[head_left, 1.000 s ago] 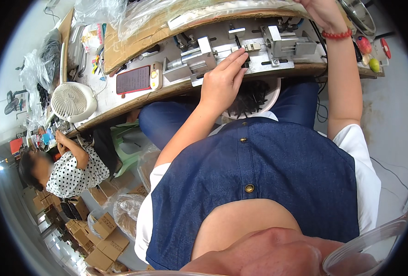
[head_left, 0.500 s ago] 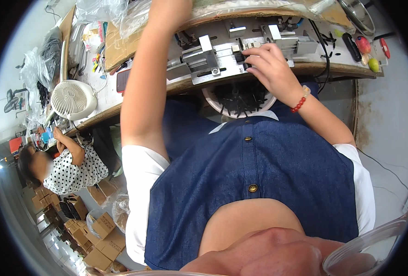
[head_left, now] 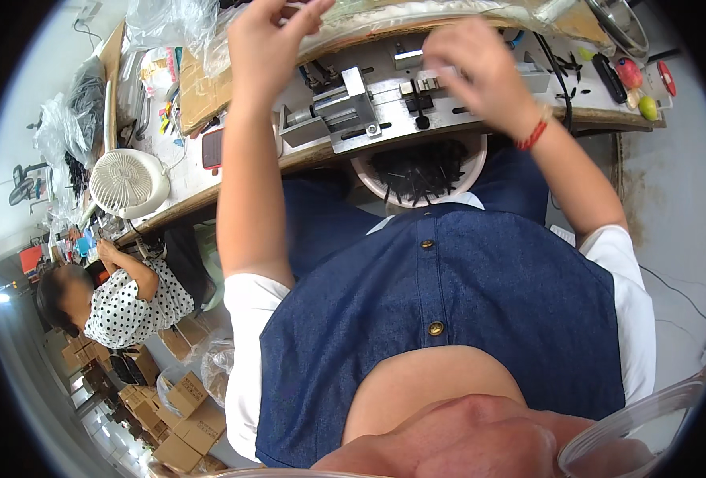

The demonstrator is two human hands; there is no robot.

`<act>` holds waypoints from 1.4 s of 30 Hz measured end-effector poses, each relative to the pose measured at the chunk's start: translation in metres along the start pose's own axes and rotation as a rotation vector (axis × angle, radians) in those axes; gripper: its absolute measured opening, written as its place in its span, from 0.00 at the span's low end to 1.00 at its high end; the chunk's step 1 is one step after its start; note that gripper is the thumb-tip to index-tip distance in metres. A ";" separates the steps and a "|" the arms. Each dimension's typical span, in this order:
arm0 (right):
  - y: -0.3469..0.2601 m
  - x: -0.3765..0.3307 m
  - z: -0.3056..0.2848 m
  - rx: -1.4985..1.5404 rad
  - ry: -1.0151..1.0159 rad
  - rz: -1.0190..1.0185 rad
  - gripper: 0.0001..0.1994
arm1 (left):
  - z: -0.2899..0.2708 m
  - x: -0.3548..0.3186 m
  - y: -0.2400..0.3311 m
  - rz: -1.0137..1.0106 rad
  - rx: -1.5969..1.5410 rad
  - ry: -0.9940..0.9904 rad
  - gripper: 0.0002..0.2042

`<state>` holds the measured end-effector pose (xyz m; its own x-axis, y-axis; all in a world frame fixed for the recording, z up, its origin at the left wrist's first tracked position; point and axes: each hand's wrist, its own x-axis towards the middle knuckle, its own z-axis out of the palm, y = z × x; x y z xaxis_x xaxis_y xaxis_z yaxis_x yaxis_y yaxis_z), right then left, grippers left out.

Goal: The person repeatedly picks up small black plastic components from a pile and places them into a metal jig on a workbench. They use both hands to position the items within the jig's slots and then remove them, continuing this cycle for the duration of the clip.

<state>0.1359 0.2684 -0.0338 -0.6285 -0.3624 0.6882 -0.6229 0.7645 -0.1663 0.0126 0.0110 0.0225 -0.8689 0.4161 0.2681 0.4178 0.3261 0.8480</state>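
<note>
My left hand (head_left: 264, 44) is raised at the upper edge, over the far side of the bench. Its fingers are curled; whatever they may hold is cut off from view. My right hand (head_left: 476, 72), with a red bead bracelet, hovers blurred above the right part of a metal clamping jig (head_left: 361, 107). Motion hides whether its fingers are closed. In the middle of the jig sits a small black part with a round knob (head_left: 422, 122). Below the bench edge, a pale round basin (head_left: 480, 163) holds many thin black pieces (head_left: 416, 171).
A white fan (head_left: 127, 185) stands on the bench at the left, near a red-edged phone-like object (head_left: 213, 149) and cardboard (head_left: 201, 92). Clear plastic bags (head_left: 174, 24) lie at the back. Right are black cables (head_left: 564, 88) and a green fruit-like ball (head_left: 647, 108). A co-worker (head_left: 134, 299) sits far left.
My left hand has come back toward me from beyond the upper edge. My right hand has left the black part in the jig and lifted up and away.
</note>
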 end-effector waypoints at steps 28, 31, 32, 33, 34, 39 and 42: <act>0.026 0.016 -0.050 1.000 0.246 0.731 0.07 | 0.119 -0.129 -0.027 0.242 0.257 0.048 0.17; -0.011 -0.007 -0.037 0.675 0.089 0.518 0.07 | 0.102 -0.115 -0.017 0.307 0.213 0.066 0.17; -0.022 -0.014 -0.033 0.545 0.048 0.414 0.07 | 0.089 -0.107 -0.008 0.228 0.194 0.038 0.14; -0.034 -0.020 -0.028 0.437 0.004 0.377 0.07 | 0.080 -0.095 -0.011 0.333 0.249 0.145 0.13; -0.045 -0.025 -0.022 0.341 -0.040 0.332 0.08 | 0.069 -0.081 -0.016 0.432 0.315 0.261 0.13; -0.053 -0.047 0.013 0.115 -0.129 0.210 0.11 | 0.017 -0.024 -0.011 0.502 0.622 0.250 0.17; -0.053 -0.046 0.022 0.029 -0.148 0.130 0.10 | 0.004 -0.011 -0.031 0.324 0.488 0.085 0.18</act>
<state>0.1876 0.2324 -0.0721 -0.7649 -0.3379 0.5485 -0.5439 0.7950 -0.2687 0.0104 0.0001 -0.0088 -0.6863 0.4965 0.5315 0.7218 0.5550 0.4135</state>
